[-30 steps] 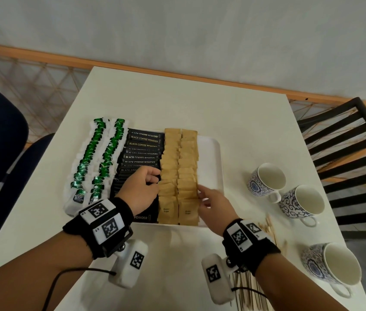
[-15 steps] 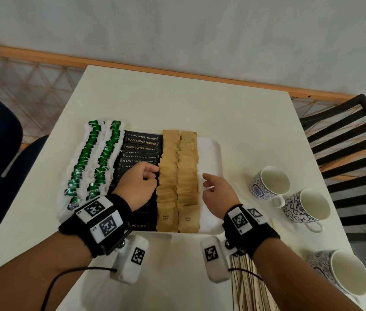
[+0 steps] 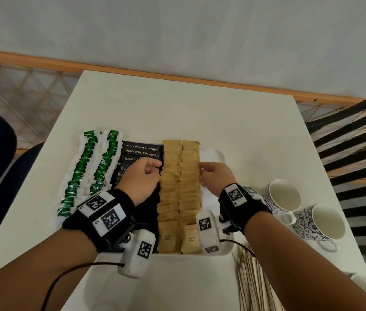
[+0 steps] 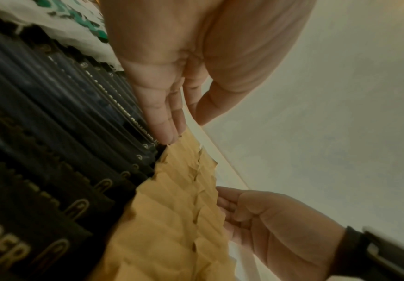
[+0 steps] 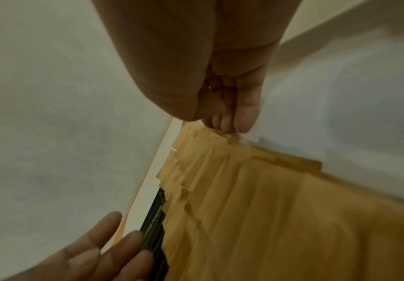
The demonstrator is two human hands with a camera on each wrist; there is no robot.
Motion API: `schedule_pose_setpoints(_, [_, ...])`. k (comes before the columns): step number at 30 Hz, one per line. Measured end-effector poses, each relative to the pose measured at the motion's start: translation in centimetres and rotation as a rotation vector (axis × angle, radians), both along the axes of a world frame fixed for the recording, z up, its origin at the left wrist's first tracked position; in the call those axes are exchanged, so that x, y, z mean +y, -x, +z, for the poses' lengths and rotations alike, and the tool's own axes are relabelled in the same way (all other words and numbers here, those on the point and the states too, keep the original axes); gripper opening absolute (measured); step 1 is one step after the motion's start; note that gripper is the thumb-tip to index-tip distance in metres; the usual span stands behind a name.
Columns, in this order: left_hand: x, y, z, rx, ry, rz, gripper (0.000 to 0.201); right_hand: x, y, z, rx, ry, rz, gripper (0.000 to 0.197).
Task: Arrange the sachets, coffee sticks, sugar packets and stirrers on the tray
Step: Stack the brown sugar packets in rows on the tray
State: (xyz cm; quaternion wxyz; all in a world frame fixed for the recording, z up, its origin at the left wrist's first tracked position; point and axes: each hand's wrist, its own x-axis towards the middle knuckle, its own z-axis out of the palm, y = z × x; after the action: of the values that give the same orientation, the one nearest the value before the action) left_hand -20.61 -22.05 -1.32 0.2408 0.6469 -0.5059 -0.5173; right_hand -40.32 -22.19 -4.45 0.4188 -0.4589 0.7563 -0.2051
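Both hands squared the brown sugar packets [image 3: 181,189]: left hand [image 3: 142,178] and right hand [image 3: 214,176], fingers extended, pressed opposite row edges. Light, crushable paper probably wants gentle edge pressure.

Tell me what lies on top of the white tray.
On the tray: two rows of brown sugar packets and a row of black coffee sticks. The left hand hides the sticks' middle. The green sachets cover whatever is under them.

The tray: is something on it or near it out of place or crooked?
Yes. The wooden stirrers lie on the table, off the tray. The green sachets curve crookedly and overhang its left side. Brown sugar packets and black coffee sticks look tidy.
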Motion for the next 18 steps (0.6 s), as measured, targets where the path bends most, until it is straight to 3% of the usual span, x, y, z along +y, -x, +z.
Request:
schedule_pose_setpoints(13, [-1.1,0.6,0.0,0.019,-0.002,-0.008,0.023,-2.3,0.5,-0.1,0.065,0.014,-0.016,0.046])
schedule_pose_setpoints(18, [-1.2,0.7,-0.2,0.002,-0.001,-0.038,0.023,-2.8,0.1,0.6,0.045,0.054,0.089,0.047])
